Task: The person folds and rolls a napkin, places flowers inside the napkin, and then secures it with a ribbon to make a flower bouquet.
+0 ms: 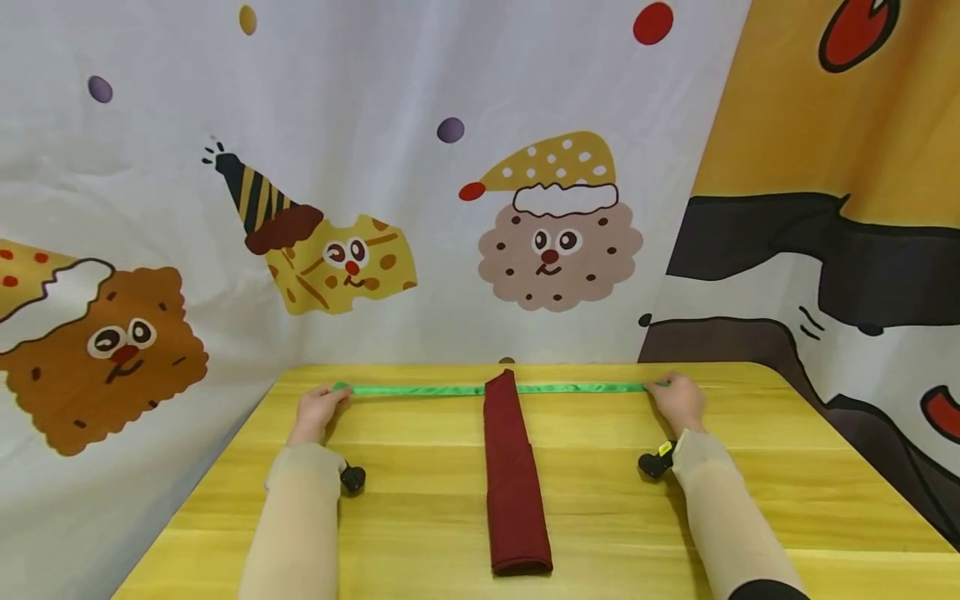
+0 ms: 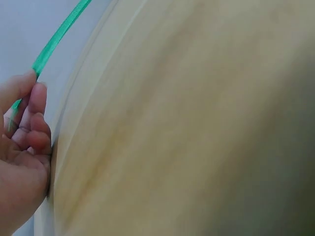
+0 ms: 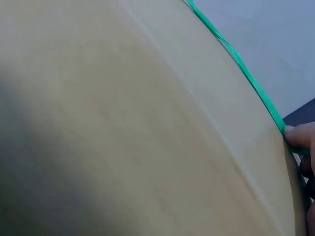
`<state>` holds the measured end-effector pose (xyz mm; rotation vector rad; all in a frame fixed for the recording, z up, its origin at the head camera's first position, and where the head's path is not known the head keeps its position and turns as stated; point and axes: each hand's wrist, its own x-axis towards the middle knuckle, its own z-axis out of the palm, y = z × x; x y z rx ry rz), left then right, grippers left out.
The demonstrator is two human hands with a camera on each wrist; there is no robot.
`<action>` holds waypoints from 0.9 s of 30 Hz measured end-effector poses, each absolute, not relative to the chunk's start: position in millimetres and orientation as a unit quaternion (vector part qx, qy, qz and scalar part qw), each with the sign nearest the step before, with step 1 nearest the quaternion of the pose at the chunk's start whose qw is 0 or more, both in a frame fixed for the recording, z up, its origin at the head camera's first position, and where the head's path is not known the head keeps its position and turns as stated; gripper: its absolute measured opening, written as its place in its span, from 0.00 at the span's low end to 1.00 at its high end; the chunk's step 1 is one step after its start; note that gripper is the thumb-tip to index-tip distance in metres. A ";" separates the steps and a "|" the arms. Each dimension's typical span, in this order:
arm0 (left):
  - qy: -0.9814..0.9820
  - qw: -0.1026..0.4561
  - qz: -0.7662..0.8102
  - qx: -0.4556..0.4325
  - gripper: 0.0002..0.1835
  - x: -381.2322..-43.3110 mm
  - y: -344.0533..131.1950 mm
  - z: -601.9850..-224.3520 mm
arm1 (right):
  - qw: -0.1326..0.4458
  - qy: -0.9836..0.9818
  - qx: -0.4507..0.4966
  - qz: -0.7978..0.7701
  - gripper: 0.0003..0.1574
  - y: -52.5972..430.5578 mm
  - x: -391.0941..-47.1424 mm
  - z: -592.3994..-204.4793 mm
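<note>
A green ribbon (image 1: 420,391) stretches from side to side near the table's far edge. My left hand (image 1: 317,412) pinches its left end between thumb and fingertips; in the left wrist view a short tail of ribbon (image 2: 49,49) pokes out behind the thumb. At the other end, my right hand (image 1: 678,402) pinches the ribbon, and the right wrist view shows only part of that hand (image 3: 304,140) at the edge. A dark red folded cloth (image 1: 516,483) lies lengthwise between the arms. Its far end covers the middle of the ribbon, so that stretch is hidden.
The wooden table (image 1: 600,517) ends at the back against a white curtain (image 1: 420,67) printed with cartoon figures. Small black devices (image 1: 352,478) are strapped at both wrists, the right one with a yellow mark.
</note>
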<state>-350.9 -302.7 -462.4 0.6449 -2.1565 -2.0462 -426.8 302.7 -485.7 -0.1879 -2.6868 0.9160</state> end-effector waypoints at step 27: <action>-0.731 0.045 -0.646 0.215 0.11 -335.5 -302.9 -465.1 | 0.169 -0.928 -0.086 0.321 0.20 307.4 -402.5 -487.8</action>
